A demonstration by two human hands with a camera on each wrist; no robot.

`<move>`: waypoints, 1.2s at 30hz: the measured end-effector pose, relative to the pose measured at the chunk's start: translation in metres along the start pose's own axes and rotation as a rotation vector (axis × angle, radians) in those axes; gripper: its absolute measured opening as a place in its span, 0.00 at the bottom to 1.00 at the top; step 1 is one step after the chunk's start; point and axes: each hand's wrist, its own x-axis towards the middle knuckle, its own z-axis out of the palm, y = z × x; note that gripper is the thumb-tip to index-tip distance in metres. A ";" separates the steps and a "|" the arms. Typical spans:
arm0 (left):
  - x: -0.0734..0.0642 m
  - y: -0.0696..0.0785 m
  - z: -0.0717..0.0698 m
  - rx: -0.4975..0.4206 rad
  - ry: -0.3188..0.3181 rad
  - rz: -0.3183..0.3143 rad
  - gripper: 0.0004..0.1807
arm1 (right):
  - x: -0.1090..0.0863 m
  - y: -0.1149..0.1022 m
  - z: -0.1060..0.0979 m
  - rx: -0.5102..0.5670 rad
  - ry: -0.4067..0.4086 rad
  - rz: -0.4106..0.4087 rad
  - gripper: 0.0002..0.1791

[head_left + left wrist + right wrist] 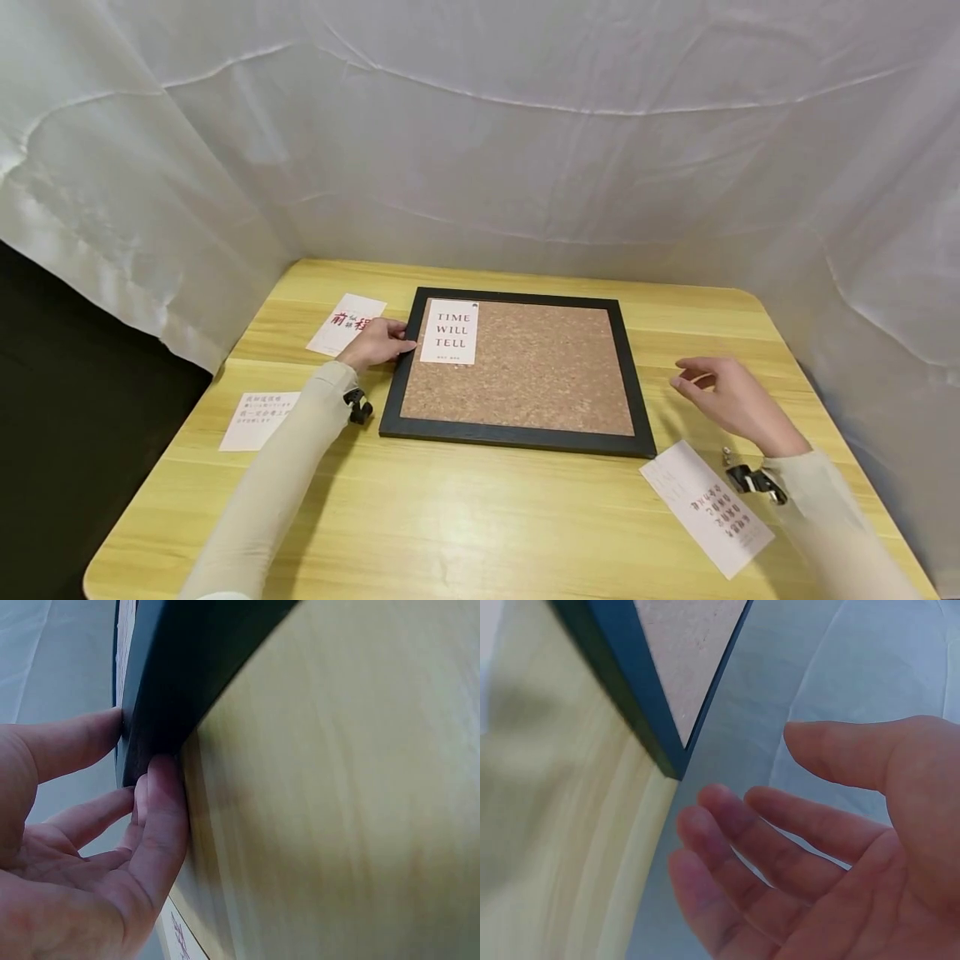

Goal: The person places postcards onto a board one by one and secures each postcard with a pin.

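A cork board (540, 367) with a black frame lies flat on the wooden table. At its upper left corner is a white card (453, 333) printed in large capital letters, with a small dark pin at its top right. My left hand (375, 343) grips the left side of the black frame. In the left wrist view, the thumb presses the frame's upper face and the fingers (166, 802) reach its side and underside. To the right of the board, my right hand (731, 402) hovers over the table, fingers loosely bent and holding nothing.
Left of the board lie a card with red characters (337, 333) and another printed card (251, 423), partly behind the left sleeve. A longer card (705, 508) lies at the lower right corner of the board, beside the right wrist. White curtains (487, 150) surround the table's back and sides.
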 end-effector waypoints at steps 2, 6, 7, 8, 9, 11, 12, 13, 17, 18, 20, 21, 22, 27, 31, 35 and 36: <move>-0.001 0.000 0.000 0.007 0.006 0.005 0.30 | -0.008 0.004 0.001 -0.010 0.007 0.008 0.26; -0.001 0.000 0.000 0.012 0.007 0.008 0.30 | -0.022 0.010 0.004 -0.014 0.023 0.021 0.25; -0.001 0.000 0.000 0.012 0.007 0.009 0.31 | -0.026 0.011 0.004 -0.017 0.025 0.027 0.25; 0.000 0.000 0.000 0.008 0.005 0.006 0.31 | -0.029 0.013 0.005 -0.017 0.024 0.032 0.25; 0.000 0.000 0.000 0.009 0.002 0.007 0.31 | -0.033 0.014 0.005 -0.019 0.025 0.036 0.24; 0.000 -0.001 0.001 0.000 -0.001 -0.002 0.31 | -0.039 0.016 0.007 -0.027 0.023 0.052 0.24; 0.000 -0.001 0.001 0.000 0.001 -0.003 0.31 | -0.042 0.017 0.007 -0.032 0.021 0.060 0.23; -0.001 0.000 0.000 -0.001 0.002 -0.005 0.31 | -0.044 0.018 0.007 -0.035 0.018 0.070 0.23; -0.002 0.001 -0.001 -0.008 0.004 -0.012 0.31 | -0.055 0.020 0.010 -0.037 0.003 0.119 0.23; -0.002 0.001 -0.001 -0.009 0.005 -0.013 0.32 | -0.058 0.021 0.011 -0.038 0.000 0.129 0.22; -0.002 0.001 -0.001 -0.011 0.003 -0.016 0.32 | -0.064 0.022 0.013 -0.038 -0.001 0.143 0.22; -0.002 0.001 -0.001 -0.010 0.002 -0.016 0.32 | -0.066 0.023 0.015 -0.040 -0.002 0.149 0.21; -0.002 0.001 -0.001 -0.009 0.001 -0.017 0.32 | -0.069 0.024 0.016 -0.038 -0.003 0.155 0.21; 0.000 0.000 0.000 -0.003 0.005 -0.018 0.32 | -0.078 0.028 0.024 -0.047 -0.010 0.194 0.20; 0.000 -0.001 0.001 -0.008 0.007 -0.016 0.32 | -0.084 0.031 0.029 -0.060 -0.005 0.212 0.21; 0.000 -0.001 0.000 -0.014 0.005 -0.013 0.32 | -0.091 0.033 0.034 -0.065 -0.019 0.229 0.23; -0.001 -0.001 0.000 -0.015 0.005 -0.012 0.32 | -0.093 0.034 0.036 -0.069 -0.021 0.230 0.24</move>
